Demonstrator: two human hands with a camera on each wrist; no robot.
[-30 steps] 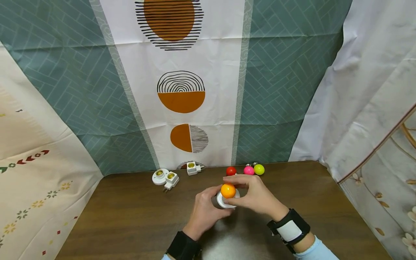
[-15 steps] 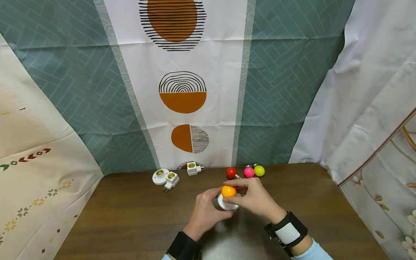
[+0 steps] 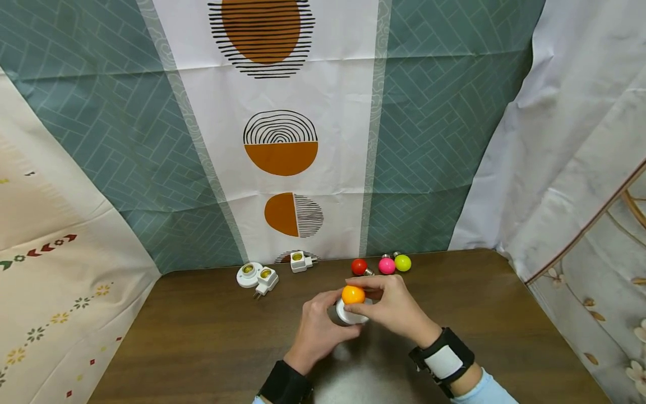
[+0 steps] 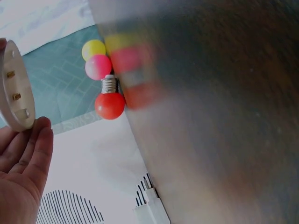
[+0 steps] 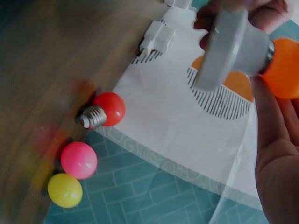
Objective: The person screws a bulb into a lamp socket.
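Observation:
My left hand [image 3: 320,325] grips a white round-based bulb holder [image 3: 350,316] above the table. In the left wrist view the flat underside of the holder [image 4: 21,91] faces the camera, with small brass-coloured screws inside. An orange light bulb [image 3: 353,295] sits at the mouth of the holder, pinched between the thumb and fingers of my right hand [image 3: 396,308]. In the right wrist view the metal rim of the orange bulb [image 5: 283,70] shows right against the socket; most of its thread is hidden. The right hand [image 5: 280,158] lies along the bulb's side.
Red [image 3: 359,266], pink [image 3: 386,265] and yellow-green [image 3: 402,262] bulbs lie at the back edge of the brown table [image 3: 212,336]. Back left are a round white holder [image 3: 247,275] and two white plug-in sockets, one beside it [image 3: 267,279] and another farther right [image 3: 300,262].
My right wrist has shifted slightly left and the fingers on the orange bulb have turned a little. The red bulb's metal base has come into sight. The left hand stays nearly still.

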